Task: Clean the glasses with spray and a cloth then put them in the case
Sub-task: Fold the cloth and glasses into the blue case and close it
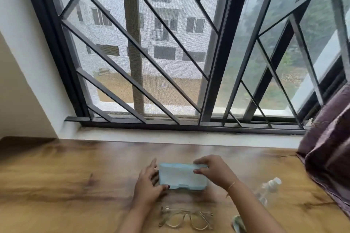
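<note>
I see one glasses case [181, 176] gripped by the left hand [149, 185], pinched by the right hand [212, 170]; one pair of glasses [186, 219], one spray bottle [269, 187], one cloth [237, 223] nearby.

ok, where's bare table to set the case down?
Widest free patch: the table left of the left hand. Also the strip between the case and the window sill. Crowded near and right: glasses, cloth, spray bottle, purple fabric.

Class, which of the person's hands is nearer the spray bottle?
Right. The right hand pinches the case at the end nearest the spray bottle; the left hand grips the far end.
</note>
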